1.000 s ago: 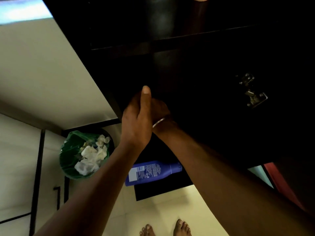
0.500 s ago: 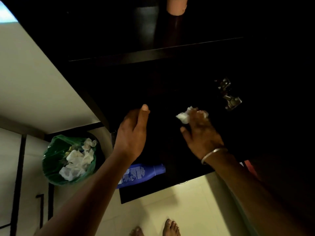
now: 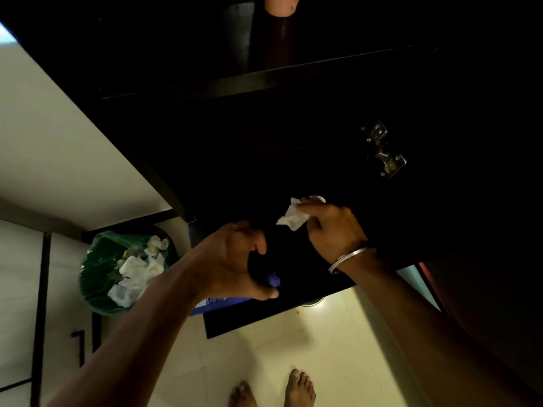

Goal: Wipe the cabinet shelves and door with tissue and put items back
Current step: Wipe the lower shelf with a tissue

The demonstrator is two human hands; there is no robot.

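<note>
My right hand [image 3: 332,230] pinches a crumpled white tissue [image 3: 293,218] against the dark inside of the cabinet [image 3: 293,148], below and left of a metal hinge [image 3: 385,154]. My left hand [image 3: 232,259] hovers to the left of it, fingers and thumb curved into a C with nothing in it. A blue lotion bottle [image 3: 217,304] lies on its side low down, partly hidden behind that hand. A dark shelf edge [image 3: 264,80] crosses above.
A green-lined bin [image 3: 97,277] with several used tissues stands on the pale tiled floor at the left. A pink object [image 3: 280,4] sits on the upper shelf. My bare feet [image 3: 299,386] show at the bottom edge.
My right hand came out from behind the left one, moved right with the tissue, then drew back down a little. My left hand went from flat fingers to a curved shape.
</note>
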